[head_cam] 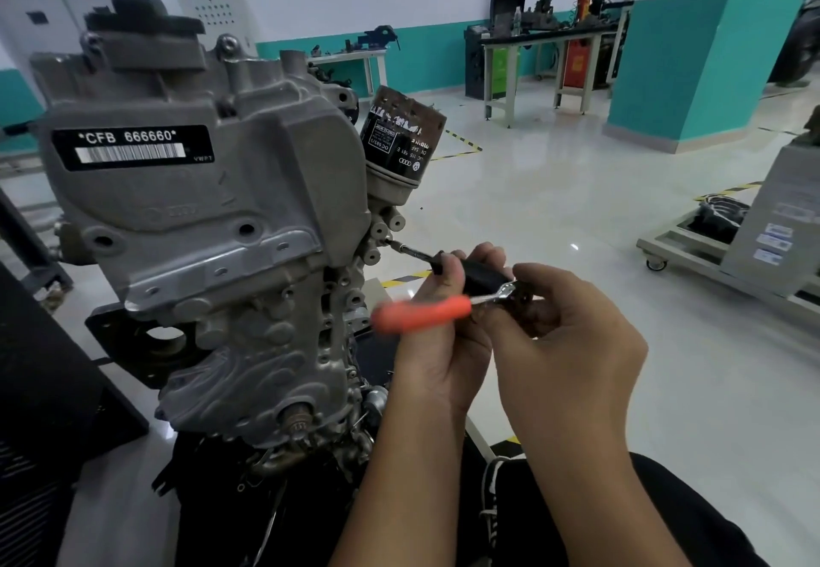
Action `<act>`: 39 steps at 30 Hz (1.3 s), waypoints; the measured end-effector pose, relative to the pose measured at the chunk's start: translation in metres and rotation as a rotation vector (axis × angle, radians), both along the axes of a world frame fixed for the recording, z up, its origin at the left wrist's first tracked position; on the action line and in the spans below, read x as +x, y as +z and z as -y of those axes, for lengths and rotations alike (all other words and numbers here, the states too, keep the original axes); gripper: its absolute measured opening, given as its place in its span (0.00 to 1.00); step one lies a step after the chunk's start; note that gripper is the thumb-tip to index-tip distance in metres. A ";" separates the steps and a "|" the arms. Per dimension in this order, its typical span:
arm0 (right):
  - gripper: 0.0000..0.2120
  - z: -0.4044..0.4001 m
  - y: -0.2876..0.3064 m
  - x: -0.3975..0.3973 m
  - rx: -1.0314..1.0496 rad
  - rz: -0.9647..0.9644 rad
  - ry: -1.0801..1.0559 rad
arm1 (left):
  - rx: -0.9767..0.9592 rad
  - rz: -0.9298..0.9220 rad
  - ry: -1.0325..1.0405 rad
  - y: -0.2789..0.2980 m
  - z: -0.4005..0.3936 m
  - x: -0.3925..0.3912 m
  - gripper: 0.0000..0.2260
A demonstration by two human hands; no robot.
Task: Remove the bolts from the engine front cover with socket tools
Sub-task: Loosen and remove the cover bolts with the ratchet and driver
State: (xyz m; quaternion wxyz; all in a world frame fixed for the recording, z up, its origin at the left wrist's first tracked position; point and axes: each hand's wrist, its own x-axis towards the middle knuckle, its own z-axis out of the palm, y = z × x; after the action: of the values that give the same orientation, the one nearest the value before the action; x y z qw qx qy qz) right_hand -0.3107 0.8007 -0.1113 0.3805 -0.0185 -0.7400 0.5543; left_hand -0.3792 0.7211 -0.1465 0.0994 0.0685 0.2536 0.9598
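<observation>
**Socket extension seated at the right edge of the engine front cover**

Room and surface: The floor (554, 194) is glossy and pale, marked with yellow-and-black hazard tape. The walls are white above a teal band. A workbench (550, 40) with tools on it stands at the far wall, and a wheeled cart (727, 256) sits to the right.

Engine: The grey cast engine front cover (199, 211) faces the camera and carries a black label (131, 147) reading "CFB 666660". A black oil filter (401, 136) stands up from the engine's right side, tilted slightly right.

Tool: A thin socket extension (410, 250) has its long axis running from the hands up and left, and its tip meets a bolt boss at the cover's right edge. Behind it sits a black handle section. A ratchet with an orange grip (421, 312) lies across this axis, the grip pointing left and blurred, the chrome head to the right.

Hands: The left hand (443, 344) has its fingers curled round the black section of the tool. The right hand (572, 336) pinches the ratchet head, fingers bent.
</observation>
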 end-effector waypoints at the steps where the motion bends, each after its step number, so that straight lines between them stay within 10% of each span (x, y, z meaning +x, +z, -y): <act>1: 0.14 0.001 0.000 -0.001 -0.038 0.026 -0.004 | 0.030 0.028 -0.005 -0.001 0.002 0.001 0.07; 11: 0.17 -0.005 0.002 0.000 -0.023 -0.001 0.018 | 0.025 0.095 0.037 -0.004 0.000 -0.003 0.21; 16: 0.08 -0.004 0.001 -0.004 -0.131 0.091 0.035 | 0.086 -0.010 0.041 -0.002 0.006 0.000 0.06; 28: 0.08 -0.004 0.001 -0.005 -0.093 0.148 0.079 | 0.097 0.002 0.071 0.000 0.002 0.001 0.09; 33: 0.27 -0.009 0.003 -0.002 0.011 0.039 0.083 | 0.049 0.057 0.136 0.013 -0.008 0.004 0.12; 39: 0.13 -0.007 -0.004 -0.005 -0.044 0.096 0.014 | -0.005 0.007 0.116 0.020 -0.001 0.012 0.16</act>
State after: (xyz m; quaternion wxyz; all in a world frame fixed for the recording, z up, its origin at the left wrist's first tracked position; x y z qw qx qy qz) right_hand -0.3158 0.8076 -0.1151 0.3402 -0.0479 -0.7452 0.5715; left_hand -0.3668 0.7218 -0.1267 0.0447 0.0501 0.2593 0.9635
